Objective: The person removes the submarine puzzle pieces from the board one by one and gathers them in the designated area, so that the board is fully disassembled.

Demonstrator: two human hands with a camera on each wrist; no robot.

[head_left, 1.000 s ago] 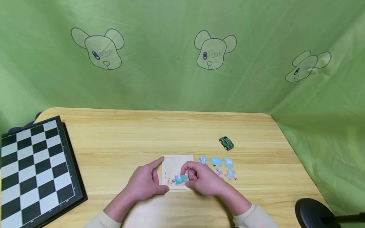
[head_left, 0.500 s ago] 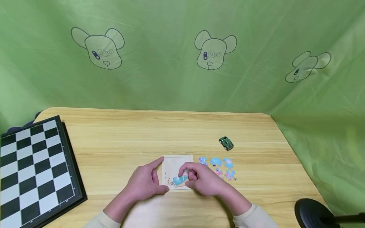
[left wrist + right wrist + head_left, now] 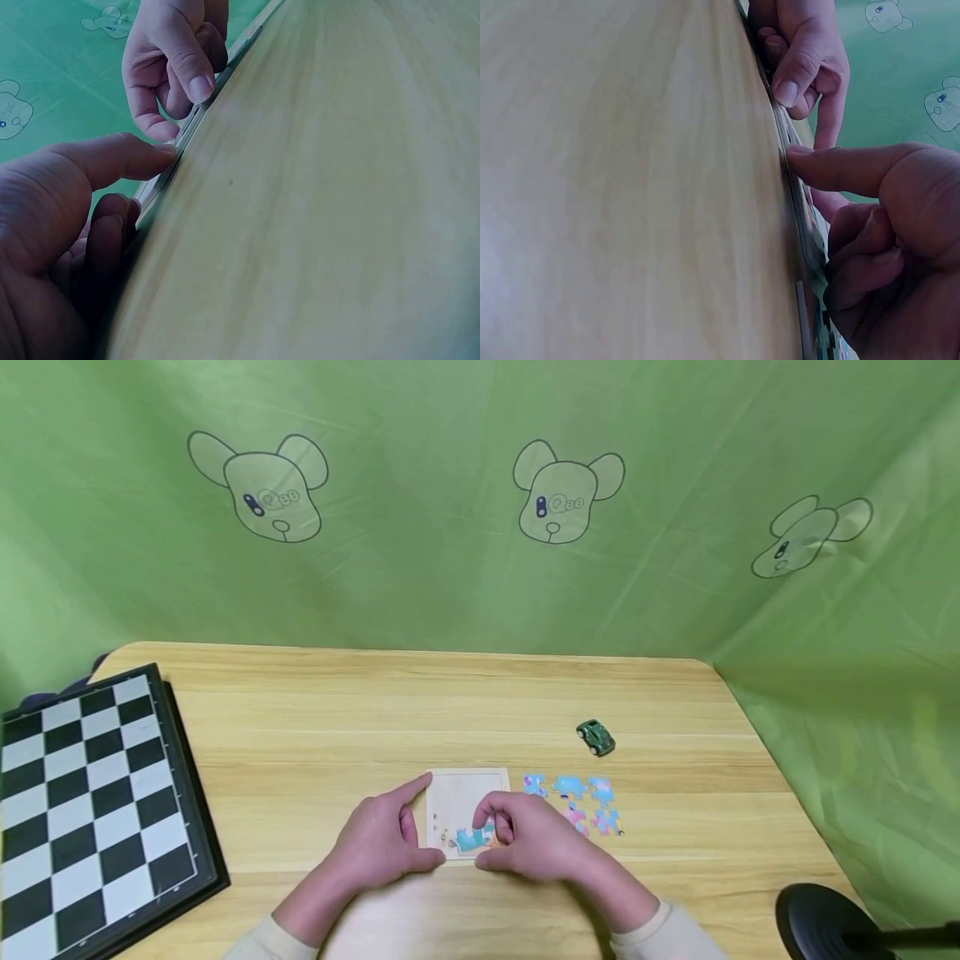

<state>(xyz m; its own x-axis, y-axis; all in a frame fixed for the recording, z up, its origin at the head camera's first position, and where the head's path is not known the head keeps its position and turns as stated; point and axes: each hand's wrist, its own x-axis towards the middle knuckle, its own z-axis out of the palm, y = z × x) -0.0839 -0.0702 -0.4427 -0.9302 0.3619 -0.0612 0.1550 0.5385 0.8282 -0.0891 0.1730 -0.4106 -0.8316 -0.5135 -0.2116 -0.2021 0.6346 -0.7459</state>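
Head view: vs 0.5 s ago, right hand (image 3: 536, 843) has slid slightly toward 7 o'clock; the blue puzzle piece (image 3: 472, 838) it pinches between thumb and curled fingers now lies lower and flatter in the near part of the puzzle tray (image 3: 459, 793). Left hand (image 3: 382, 839) unchanged: index finger along tray's left edge, thumb at near-left corner, fingers relaxed, steadying it. Tray sits near table (image 3: 337, 727) front edge, centre. Loose puzzle pieces (image 3: 573, 802) at 3 o'clock of tray, partly covered by right hand. Green toy car (image 3: 596, 737) at 1 o'clock, well apart. Chessboard (image 3: 82, 802) at 9 o'clock, cut off by frame. Black round base (image 3: 825, 922) at 4 o'clock, cut off.

Left wrist view: left hand (image 3: 52, 232) thumb tip touches tray edge (image 3: 169, 169); right hand (image 3: 176, 64) beyond, fingers curled down onto tray. Piece not visible.

Right wrist view: right hand (image 3: 889, 225) thumb presses at tray edge (image 3: 795, 187); left hand (image 3: 802, 60) at 12 o'clock. Piece hidden under fingers; blurry.
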